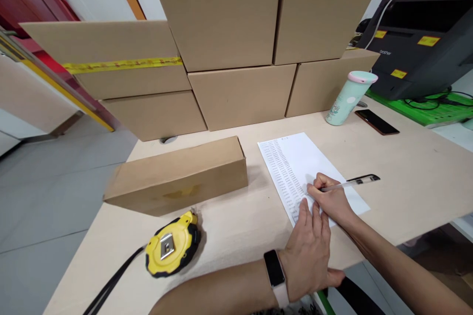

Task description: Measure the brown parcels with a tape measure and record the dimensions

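The white printed paper sheet (314, 157) lies flat on the pale wooden table (406, 172), with its near end under both hands. The right hand (332, 202) rests on the lower part of the sheet, its fingers (320, 183) pinched narrow around a clear plastic pen with a black cap (351, 182). The pen tip meets the paper at the hand's 9 o'clock edge, beside the columns of small print, and the capped end points toward 3 o'clock. The left hand (310, 251), wearing a black wrist band with a pale strap (275, 270), sits at 6 o'clock from the right hand. It lies palm down with straight fingers (305, 211) laid flat and close together on the sheet's near corner, touching the right hand and gripping nothing. At 9 o'clock from the left hand, well apart, lies a round yellow-and-black tape measure (172, 248), and a long brown cardboard box (177, 177) lies at 10 o'clock. At 1 o'clock from the sheet stands a mint-green tumbler with a pink lid (349, 98), with a black phone (377, 122) just beside it. Stacked brown cardboard cartons (221, 19) line the far edge at 12 o'clock.
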A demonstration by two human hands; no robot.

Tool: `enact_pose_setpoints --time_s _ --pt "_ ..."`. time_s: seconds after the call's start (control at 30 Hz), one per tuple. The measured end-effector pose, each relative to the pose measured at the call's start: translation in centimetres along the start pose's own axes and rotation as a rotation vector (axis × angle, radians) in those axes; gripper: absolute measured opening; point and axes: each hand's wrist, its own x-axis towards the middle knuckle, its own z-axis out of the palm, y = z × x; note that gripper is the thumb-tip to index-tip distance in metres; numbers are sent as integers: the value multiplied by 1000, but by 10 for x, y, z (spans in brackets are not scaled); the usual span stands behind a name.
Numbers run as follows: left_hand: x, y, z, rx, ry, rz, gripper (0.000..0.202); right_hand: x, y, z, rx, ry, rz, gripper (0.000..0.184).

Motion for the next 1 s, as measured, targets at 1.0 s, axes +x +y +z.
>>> enact_pose_setpoints --time_s 1.0 --pt "-5 1 -9 -57 6 -40 100 14 13 -20 -413 4 -426 19"
